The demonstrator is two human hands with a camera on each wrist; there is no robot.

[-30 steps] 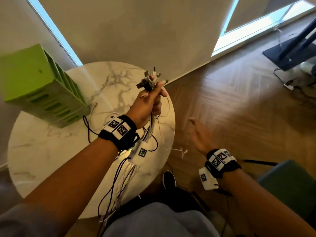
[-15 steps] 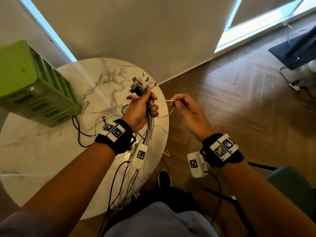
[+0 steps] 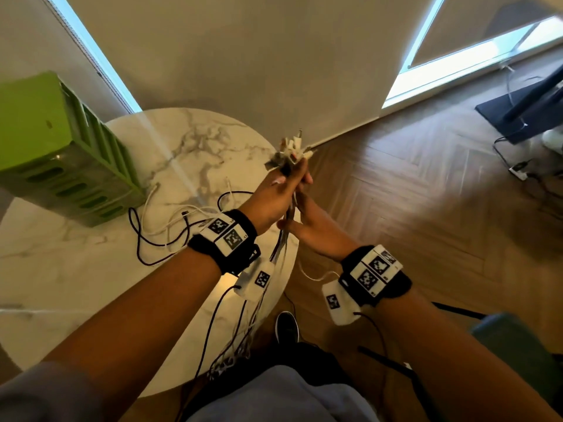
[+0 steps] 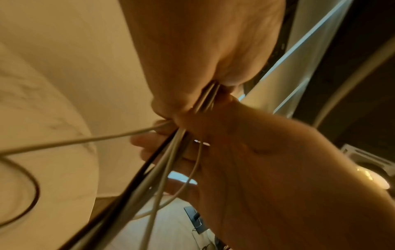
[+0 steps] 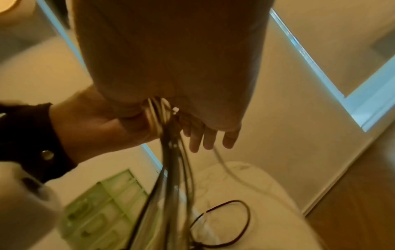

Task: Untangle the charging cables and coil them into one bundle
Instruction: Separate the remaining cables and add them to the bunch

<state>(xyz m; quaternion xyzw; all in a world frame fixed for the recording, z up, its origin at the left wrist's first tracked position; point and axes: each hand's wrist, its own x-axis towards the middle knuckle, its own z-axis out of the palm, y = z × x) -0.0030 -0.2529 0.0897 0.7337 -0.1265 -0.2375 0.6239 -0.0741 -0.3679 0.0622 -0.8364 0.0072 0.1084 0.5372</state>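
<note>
Maybe halfway, imo. Left hand (image 3: 274, 196) is fisted round the cables (image 4: 147, 177), with the plugs (image 3: 292, 150) poking out above its fingers. Right hand (image 3: 316, 229) wraps the strands just below. Tails dangle beneath and sprawl over the table (image 3: 76, 269). No coiling yet.

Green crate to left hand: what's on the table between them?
Loose black and white cables lie on the marble table between the green crate and the left hand, which grips the cable bundle. Shows in the head view.
</note>
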